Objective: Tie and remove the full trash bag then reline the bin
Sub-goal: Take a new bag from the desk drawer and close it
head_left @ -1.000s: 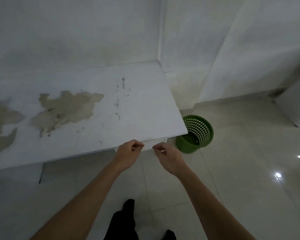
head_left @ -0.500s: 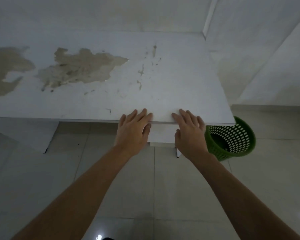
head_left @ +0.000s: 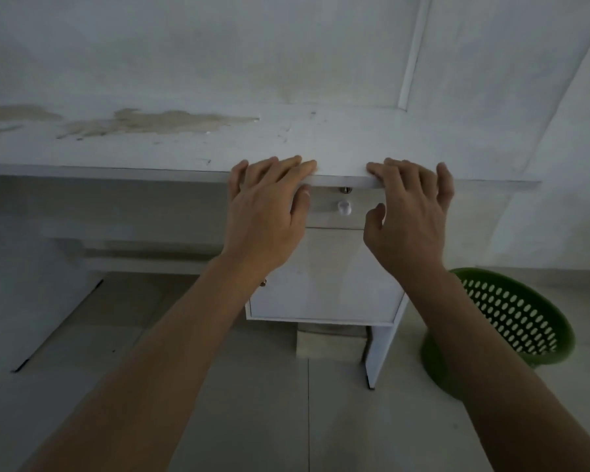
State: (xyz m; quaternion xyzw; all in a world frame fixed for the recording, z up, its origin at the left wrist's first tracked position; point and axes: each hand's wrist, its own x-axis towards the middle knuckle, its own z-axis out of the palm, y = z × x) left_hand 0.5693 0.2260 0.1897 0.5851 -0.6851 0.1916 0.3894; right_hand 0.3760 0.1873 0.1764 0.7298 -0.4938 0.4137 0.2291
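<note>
A green perforated plastic bin stands on the floor at the lower right, beside the desk, partly hidden by my right forearm; no bag shows in it. My left hand lies flat with spread fingers on the front edge of the white desk. My right hand rests the same way a little to the right. Both hands hold nothing. Between them, under the desktop, a drawer with a round white knob is visible.
Below the drawer is a white cabinet door on the desk's pedestal. The desktop has worn brownish patches at the left. White walls meet in a corner at the upper right. Pale tiled floor lies under my arms.
The view has dropped lower, so the drawer and cabinet under the desk now show. My hands went from pinched together below the edge to lying flat on the desk's edge.
</note>
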